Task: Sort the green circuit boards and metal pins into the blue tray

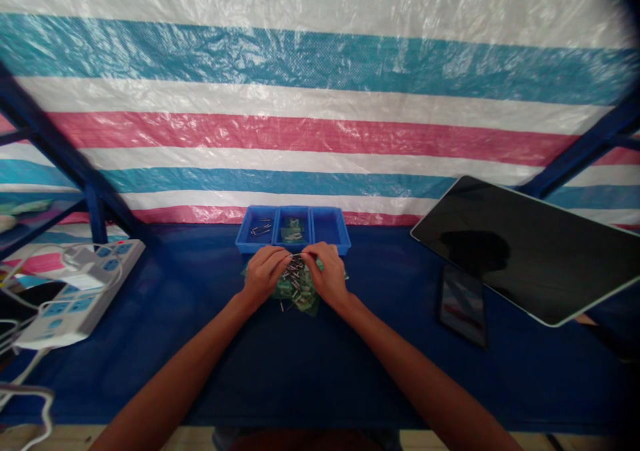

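My left hand (267,270) and my right hand (327,274) are close together over a pile in front of the tray. Both are closed in a pinch, fingertips on the two ends of a thin pale strip (297,255); I cannot make out whether it is a bag's edge or a metal piece. Beneath lie small greenish clear plastic bags (306,299) with slim metal pins (294,279) heaped on them. Just behind is a blue three-compartment tray (295,247). Its left compartment holds a few metal pins (261,228), its middle one small greenish packets (293,230).
A power strip (75,314) with a white plug and cables lies at the left. To the right are a dark phone (463,304) and a large black screen (530,251). Blue frame bars (95,211) and a striped plastic sheet (320,131) stand behind the blue table (310,377).
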Demonstrator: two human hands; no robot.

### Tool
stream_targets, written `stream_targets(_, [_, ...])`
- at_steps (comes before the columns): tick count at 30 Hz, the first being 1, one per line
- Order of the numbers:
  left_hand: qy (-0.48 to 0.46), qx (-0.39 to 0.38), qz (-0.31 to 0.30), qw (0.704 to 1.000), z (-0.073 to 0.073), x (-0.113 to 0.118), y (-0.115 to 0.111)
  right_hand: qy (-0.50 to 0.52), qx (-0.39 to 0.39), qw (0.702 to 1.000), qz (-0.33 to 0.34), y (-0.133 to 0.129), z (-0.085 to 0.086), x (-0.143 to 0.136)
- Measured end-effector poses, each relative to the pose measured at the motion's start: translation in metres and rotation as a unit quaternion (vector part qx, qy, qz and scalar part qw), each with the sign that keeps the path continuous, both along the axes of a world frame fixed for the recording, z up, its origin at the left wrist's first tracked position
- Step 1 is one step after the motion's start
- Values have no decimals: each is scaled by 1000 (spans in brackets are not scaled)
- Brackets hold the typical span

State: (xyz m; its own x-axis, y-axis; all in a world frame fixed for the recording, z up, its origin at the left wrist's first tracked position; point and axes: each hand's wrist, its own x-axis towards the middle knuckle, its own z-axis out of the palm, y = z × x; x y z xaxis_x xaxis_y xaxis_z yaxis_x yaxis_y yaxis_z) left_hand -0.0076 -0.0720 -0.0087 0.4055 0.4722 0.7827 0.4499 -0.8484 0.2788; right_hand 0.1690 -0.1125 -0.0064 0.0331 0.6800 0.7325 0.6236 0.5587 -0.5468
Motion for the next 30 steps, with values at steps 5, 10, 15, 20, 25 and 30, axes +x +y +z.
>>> stream_targets(5, [-14,-19,8,1000,0,-1,2,0,-23,1000,21,4,8,-3])
stream_targets(10, [-15,-7,11,1000,-3,0,2,4,-23,1000,12,1,-1,-2])
stream_targets(15, [-19,-5,1,1000,-5,2,3,3,-23,1000,5,-4,-8,2])
stream_targets(20, [-5,-12,-15,1000,-5,2,3,-5,-4,1000,-10,-5,-14,5])
stream_targets(25, [5,-16,-17,1000,-4,1,2,-11,19,1000,-7,-3,-19,5])
stream_targets(30, [10,-17,-22,1000,-3,2,2,-12,27,1000,2,-4,-17,4])
